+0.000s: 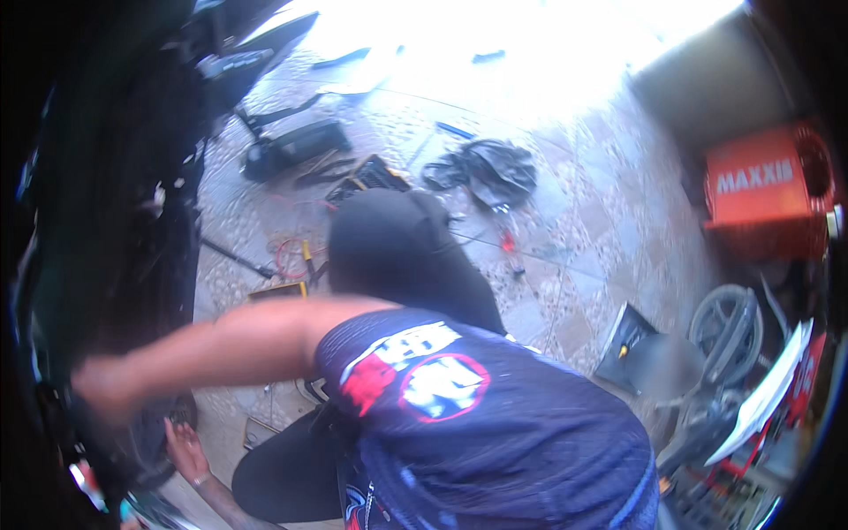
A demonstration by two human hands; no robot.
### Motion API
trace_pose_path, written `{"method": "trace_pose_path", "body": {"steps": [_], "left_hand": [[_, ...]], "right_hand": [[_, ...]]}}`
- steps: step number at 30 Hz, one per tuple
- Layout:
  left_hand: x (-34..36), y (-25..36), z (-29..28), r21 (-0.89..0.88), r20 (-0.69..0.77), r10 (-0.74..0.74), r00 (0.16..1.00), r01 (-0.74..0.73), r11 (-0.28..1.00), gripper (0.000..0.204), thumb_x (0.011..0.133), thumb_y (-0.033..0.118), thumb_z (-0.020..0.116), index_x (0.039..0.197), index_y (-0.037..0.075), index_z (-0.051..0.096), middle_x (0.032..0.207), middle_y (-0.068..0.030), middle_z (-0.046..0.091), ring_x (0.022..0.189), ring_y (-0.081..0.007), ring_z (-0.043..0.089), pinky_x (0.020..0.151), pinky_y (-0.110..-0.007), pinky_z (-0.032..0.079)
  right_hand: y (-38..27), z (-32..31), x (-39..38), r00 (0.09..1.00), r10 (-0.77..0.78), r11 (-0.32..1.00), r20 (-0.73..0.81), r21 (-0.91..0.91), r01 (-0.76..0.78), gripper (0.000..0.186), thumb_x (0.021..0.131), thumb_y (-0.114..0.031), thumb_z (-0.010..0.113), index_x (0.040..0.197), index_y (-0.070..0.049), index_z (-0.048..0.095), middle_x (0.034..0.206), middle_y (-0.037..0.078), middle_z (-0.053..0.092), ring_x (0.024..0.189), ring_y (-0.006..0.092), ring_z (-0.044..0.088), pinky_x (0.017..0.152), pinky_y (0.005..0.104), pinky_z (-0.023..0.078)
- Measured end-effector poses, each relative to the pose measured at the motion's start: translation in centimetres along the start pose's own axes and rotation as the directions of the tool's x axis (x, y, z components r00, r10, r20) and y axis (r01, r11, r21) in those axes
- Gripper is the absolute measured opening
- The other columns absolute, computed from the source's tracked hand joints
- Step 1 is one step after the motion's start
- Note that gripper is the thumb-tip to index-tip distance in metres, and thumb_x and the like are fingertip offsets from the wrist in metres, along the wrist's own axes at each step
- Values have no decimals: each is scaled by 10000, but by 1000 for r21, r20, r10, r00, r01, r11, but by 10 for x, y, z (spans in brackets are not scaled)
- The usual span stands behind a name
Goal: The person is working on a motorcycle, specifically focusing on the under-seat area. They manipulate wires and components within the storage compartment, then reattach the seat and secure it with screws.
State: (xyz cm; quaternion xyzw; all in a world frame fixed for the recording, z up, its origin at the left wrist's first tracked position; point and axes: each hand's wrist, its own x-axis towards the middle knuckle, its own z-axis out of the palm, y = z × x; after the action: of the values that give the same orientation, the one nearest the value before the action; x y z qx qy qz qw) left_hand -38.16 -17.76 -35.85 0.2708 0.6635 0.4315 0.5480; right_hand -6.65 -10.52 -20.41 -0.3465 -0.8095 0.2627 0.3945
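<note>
My right arm, in a dark blue printed sleeve, stretches across to the left. My right hand (108,389) at its end is smeared by motion, against a large dark object (115,247) that fills the left side. Whether those fingers hold anything is hidden. Below it, my left hand (185,452) is raised with its fingers stretched out, at the edge of a dark rounded part (150,437). Nothing shows in its fingers. Shadow hides most of the dark object's detail. My knees, in black trousers, are bent beneath me.
On the patterned tile floor (565,265) lie a black bag (305,146), crumpled dark plastic (495,172), a yellow-handled tool (307,254) and a long dark rod (238,258). At right stand an orange box (760,181), a grey spoked wheel (726,327) and stacked clutter.
</note>
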Motion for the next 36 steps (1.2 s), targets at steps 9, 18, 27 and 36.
{"method": "trace_pose_path", "body": {"steps": [9,18,27,36], "left_hand": [[-52,31,36,268,61,-13,998,-4,963,547,1004,380,703,1382,21,534,1124,-77,591,994,-148,593,853,-277,507],[-96,34,157,449,301,270,915,-385,806,571,1056,259,620,1504,-13,394,1471,-183,548,1339,-318,587,1082,-409,491],[-53,41,223,525,320,493,809,-585,618,321,1077,284,590,1186,-12,650,990,-66,731,907,-137,715,820,-282,576],[4,27,221,593,354,533,769,-625,508,205,1040,129,622,1212,23,659,1003,-62,732,868,-115,692,775,-287,562]], "right_hand": [[0,28,-15,995,87,932,-51,357,-63,620,841,-308,801,1330,-38,534,1061,238,718,1053,431,702,866,503,556],[36,-30,-47,985,-172,978,-16,114,173,336,732,-109,808,1066,-93,764,921,162,761,876,327,756,783,403,602],[78,-45,-50,998,43,974,42,220,-51,424,839,-133,794,1206,-25,613,1016,178,757,982,379,743,825,443,583],[133,-3,-55,1000,-17,979,-7,205,18,151,952,-103,674,1055,-14,610,953,204,718,916,417,709,767,463,558]]}}
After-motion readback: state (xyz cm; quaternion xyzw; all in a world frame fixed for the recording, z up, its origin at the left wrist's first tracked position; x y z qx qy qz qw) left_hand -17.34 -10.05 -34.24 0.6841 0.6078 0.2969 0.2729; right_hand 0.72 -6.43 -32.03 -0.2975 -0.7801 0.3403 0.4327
